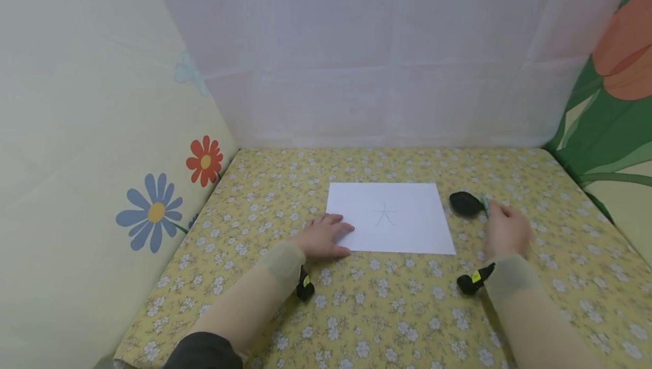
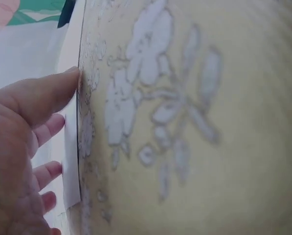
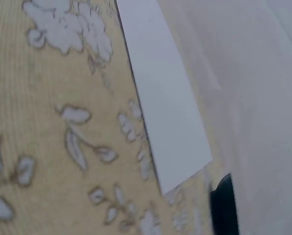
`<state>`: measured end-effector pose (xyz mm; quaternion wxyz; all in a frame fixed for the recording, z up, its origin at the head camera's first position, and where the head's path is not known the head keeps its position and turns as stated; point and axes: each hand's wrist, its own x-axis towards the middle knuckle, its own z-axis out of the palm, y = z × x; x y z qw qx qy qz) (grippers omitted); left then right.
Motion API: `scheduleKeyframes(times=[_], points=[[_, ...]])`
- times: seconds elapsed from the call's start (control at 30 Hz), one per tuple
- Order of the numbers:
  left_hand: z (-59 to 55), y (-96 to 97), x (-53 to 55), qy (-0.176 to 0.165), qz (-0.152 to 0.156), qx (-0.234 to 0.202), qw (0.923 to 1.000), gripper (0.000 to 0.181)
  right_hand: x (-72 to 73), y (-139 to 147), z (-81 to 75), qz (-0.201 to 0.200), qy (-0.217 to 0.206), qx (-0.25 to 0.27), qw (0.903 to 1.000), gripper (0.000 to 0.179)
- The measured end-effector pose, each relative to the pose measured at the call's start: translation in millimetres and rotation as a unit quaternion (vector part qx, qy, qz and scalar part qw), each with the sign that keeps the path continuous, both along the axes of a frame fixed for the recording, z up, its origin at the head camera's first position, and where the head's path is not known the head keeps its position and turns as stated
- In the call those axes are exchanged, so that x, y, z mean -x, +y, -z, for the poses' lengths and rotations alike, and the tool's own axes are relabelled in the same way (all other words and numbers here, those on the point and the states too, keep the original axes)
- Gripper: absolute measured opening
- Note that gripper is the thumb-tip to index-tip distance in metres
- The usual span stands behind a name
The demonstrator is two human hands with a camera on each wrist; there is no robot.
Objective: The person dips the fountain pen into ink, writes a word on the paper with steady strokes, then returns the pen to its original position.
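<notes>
A white sheet of paper (image 1: 412, 230) lies on the table, with a character of a few thin strokes (image 1: 384, 214) at its middle. My left hand (image 1: 324, 236) rests on its lower left corner, fingers spread. In the left wrist view the thumb (image 2: 50, 95) lies along the sheet's near edge. Right of the paper, my right hand (image 1: 508, 232) has curled fingers and pinches a slim pale-teal item (image 1: 485, 206), mostly hidden by the hand. Just left of that item lies a rounded black object (image 1: 465, 204), its kind unclear. The right wrist view shows the paper (image 3: 165, 107) but not the hand.
A yellow flowered cloth (image 1: 367, 307) covers the table. A pale curtain (image 1: 377, 63) hangs along the back edge. Panels with painted flowers (image 1: 155, 212) stand at the left and right sides. Each wrist wears a black strap device (image 1: 304, 284).
</notes>
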<state>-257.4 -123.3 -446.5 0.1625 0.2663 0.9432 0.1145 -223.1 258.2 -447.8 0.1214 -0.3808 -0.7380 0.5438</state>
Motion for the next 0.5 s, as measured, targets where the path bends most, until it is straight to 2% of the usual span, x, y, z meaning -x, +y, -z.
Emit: scheduleKeyframes(times=[0.1, 0.2, 0.4, 0.5], points=[[-3.8, 0.6, -1.5, -0.006, -0.011, -0.015, 0.9998, 0.063, 1.3, -7, -7.3, -0.041, 0.041, -0.016, 0.9982, 0.062], [-5.6, -0.4, -2.7, -0.007, -0.014, -0.033, 0.9993, 0.063, 1.2, -13, -13.5, -0.092, 0.09, -0.049, 0.9905, 0.059], [-8.8, -3.2, -6.2, 0.002, 0.02, -0.043, 0.9989, 0.069, -3.2, -23, -17.9, -0.198, 0.136, -0.153, 0.9586, 0.061], [-10.8, -4.3, -10.3, 0.01, 0.046, -0.027, 0.9985, 0.072, -6.9, -27, -18.3, -0.233, 0.148, -0.191, 0.9421, 0.06]])
